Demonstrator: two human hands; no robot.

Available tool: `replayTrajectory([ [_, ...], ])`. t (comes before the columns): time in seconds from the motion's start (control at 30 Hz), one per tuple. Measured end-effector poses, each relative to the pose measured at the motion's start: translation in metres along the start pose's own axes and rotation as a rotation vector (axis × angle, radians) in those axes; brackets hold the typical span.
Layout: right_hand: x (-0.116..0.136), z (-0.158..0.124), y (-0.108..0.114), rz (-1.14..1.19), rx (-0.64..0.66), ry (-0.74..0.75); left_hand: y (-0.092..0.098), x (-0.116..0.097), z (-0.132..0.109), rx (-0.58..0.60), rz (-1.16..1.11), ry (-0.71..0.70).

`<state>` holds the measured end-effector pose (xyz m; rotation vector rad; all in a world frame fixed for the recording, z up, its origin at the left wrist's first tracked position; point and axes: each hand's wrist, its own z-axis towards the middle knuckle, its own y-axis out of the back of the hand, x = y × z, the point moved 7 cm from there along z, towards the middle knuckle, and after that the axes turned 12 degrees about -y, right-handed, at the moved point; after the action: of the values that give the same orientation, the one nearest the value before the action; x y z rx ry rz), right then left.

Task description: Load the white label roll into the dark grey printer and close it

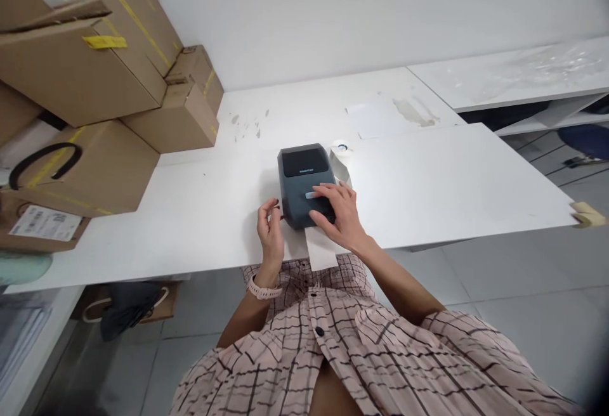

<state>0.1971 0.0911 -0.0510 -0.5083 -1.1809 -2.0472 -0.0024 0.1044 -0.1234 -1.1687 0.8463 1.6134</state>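
Note:
A dark grey label printer sits near the front edge of the white table. A white paper strip comes out of its front and hangs over the table edge. My right hand lies on the printer's front, fingers spread flat over the outlet. My left hand is just left of the printer, fingers curled in a loose pinch at its lower left corner; what it holds, if anything, is too small to name. A white label roll stands behind the printer on the right.
Several cardboard boxes are stacked at the table's left, one with a shipping label. A white shelf runs along the right. A bag lies on the floor under the table. A taped corner marks the table's right end.

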Motion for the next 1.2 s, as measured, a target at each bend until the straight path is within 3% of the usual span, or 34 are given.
replayTrajectory([
  [0.13,-0.002,0.001,0.018,0.121,0.006,0.044,-0.005,0.012,0.015,0.019,-0.026,0.038],
  [0.23,0.004,0.020,0.025,0.134,-0.005,0.112,-0.015,0.020,0.033,0.090,-0.043,0.050],
  [0.4,0.012,0.086,0.028,0.174,-0.184,0.126,-0.047,0.040,0.068,0.215,0.029,0.157],
  [0.5,0.011,0.135,0.027,0.229,-0.250,0.098,-0.060,0.046,0.079,0.261,0.055,0.146],
  [0.7,-0.003,0.210,0.023,0.236,-0.080,0.061,-0.059,0.045,0.080,0.293,0.121,0.071],
  [0.87,-0.007,0.230,0.024,0.177,0.068,0.097,-0.059,0.040,0.079,0.272,0.098,0.051],
  [1.2,-0.051,0.285,-0.005,0.208,0.119,-0.055,-0.058,0.030,0.076,0.246,0.062,0.053],
])
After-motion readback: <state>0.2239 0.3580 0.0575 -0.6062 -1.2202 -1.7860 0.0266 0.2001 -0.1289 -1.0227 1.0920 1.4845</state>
